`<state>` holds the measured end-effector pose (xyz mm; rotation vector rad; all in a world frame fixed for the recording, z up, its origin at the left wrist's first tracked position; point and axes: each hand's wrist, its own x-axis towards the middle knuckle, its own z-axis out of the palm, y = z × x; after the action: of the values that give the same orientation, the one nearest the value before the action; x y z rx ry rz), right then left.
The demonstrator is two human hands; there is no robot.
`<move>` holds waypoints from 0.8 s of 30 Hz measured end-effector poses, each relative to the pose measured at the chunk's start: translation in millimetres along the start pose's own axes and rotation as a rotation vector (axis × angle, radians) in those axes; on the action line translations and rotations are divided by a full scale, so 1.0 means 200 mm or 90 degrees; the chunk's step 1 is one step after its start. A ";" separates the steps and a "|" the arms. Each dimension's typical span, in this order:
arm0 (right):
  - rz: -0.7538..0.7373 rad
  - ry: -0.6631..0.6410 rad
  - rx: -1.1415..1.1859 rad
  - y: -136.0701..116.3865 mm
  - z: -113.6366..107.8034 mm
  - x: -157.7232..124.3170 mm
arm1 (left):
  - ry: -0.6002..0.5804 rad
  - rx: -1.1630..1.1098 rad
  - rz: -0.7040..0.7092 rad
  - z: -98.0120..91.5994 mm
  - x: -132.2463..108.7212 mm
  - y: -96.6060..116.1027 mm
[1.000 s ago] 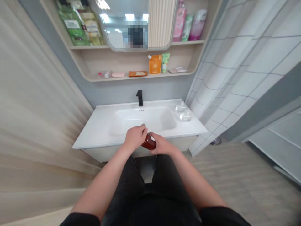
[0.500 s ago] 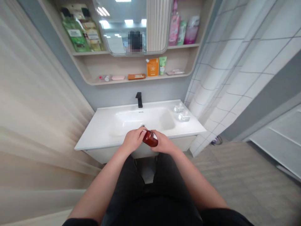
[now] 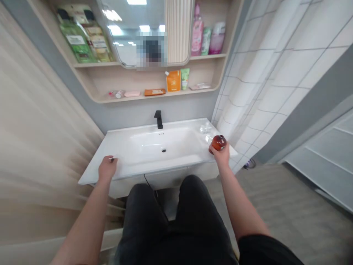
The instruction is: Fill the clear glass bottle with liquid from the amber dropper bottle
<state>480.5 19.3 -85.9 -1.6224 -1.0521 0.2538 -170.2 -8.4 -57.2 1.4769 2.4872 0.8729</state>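
My right hand [image 3: 223,154] is closed around a round amber bottle [image 3: 218,142] above the right end of the white countertop [image 3: 93,162]. The bottle's dark mouth shows at its top, with no cap on it. On the left side of the counter, my left hand [image 3: 107,169] has its fingers pinched on a small dark, white-edged bottle cap [image 3: 111,159], mostly hidden by the fingers. Clear containers [image 3: 205,129] stand just behind the amber bottle, partly covered by it. Between the hands lies the white sink basin [image 3: 143,147].
A black faucet [image 3: 158,119] rises behind the basin. Above, a wall cabinet shelf [image 3: 132,98] carries an orange pouch [image 3: 173,81], a green tube [image 3: 184,78] and several small items. A curtain [image 3: 49,129] hangs on the left; a tiled wall [image 3: 264,95] borders the right.
My hands have moved apart. The right one carried the amber bottle to the right; the left one came off the bottle's top and went left with the cap.
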 end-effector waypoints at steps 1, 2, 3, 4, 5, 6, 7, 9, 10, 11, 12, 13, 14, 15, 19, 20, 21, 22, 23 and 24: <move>0.019 0.019 -0.010 0.03 -0.01 0.04 | 0.001 0.007 -0.019 0.01 0.02 -0.04; 0.036 0.031 -0.020 0.05 -0.01 0.08 | 0.001 0.016 -0.031 0.02 0.04 -0.07; 0.052 0.037 -0.030 0.07 -0.02 0.12 | 0.004 0.026 -0.033 0.04 0.06 -0.10; 0.064 0.038 -0.042 0.08 -0.02 0.15 | 0.006 0.035 -0.031 0.05 0.07 -0.11; 0.071 0.035 -0.054 0.09 -0.02 0.17 | 0.006 0.045 -0.029 0.07 0.08 -0.12; 0.074 0.031 -0.065 0.10 -0.02 0.19 | 0.005 0.055 -0.026 0.09 0.08 -0.13; 0.075 0.024 -0.073 0.10 -0.02 0.21 | 0.003 0.065 -0.025 0.10 0.09 -0.14; 0.071 0.012 -0.073 0.11 -0.03 0.22 | 0.004 0.084 -0.026 0.13 0.10 -0.14; 0.064 0.012 -0.068 0.10 -0.05 0.22 | 0.007 0.093 -0.026 0.14 0.09 -0.15; 0.051 0.021 -0.064 0.09 -0.07 0.23 | 0.012 0.102 -0.024 0.15 0.09 -0.15; 0.031 0.040 -0.068 0.07 -0.10 0.24 | 0.016 0.109 -0.018 0.15 0.08 -0.15; 0.002 0.063 -0.084 0.04 -0.14 0.27 | 0.020 0.115 -0.011 0.15 0.07 -0.15; -0.034 0.088 -0.114 -0.01 -0.17 0.31 | 0.023 0.120 -0.006 0.15 0.06 -0.14; -0.077 0.101 -0.160 -0.07 -0.20 0.36 | 0.025 0.122 -0.003 0.15 0.06 -0.14; -0.218 -0.160 -0.419 -0.40 -0.20 0.64 | 0.022 0.122 -0.010 0.15 0.04 -0.12; -0.224 -0.250 -0.493 -0.49 -0.16 0.71 | 0.019 0.122 -0.012 0.15 0.04 -0.12; -0.224 -0.327 -0.559 -0.56 -0.12 0.76 | 0.018 0.120 -0.012 0.15 0.04 -0.12; -0.225 -0.377 -0.600 -0.62 -0.07 0.80 | 0.019 0.118 -0.008 0.15 0.04 -0.12; -0.239 -0.398 -0.610 -0.66 -0.02 0.82 | 0.025 0.114 -0.002 0.15 0.04 -0.12; -0.260 -0.395 -0.596 -0.70 0.02 0.82 | 0.034 0.109 0.002 0.15 0.04 -0.12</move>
<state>504.3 139.4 91.5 -2.1289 -2.1704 -0.0437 -180.4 2.2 -92.9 1.5281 2.6583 0.7244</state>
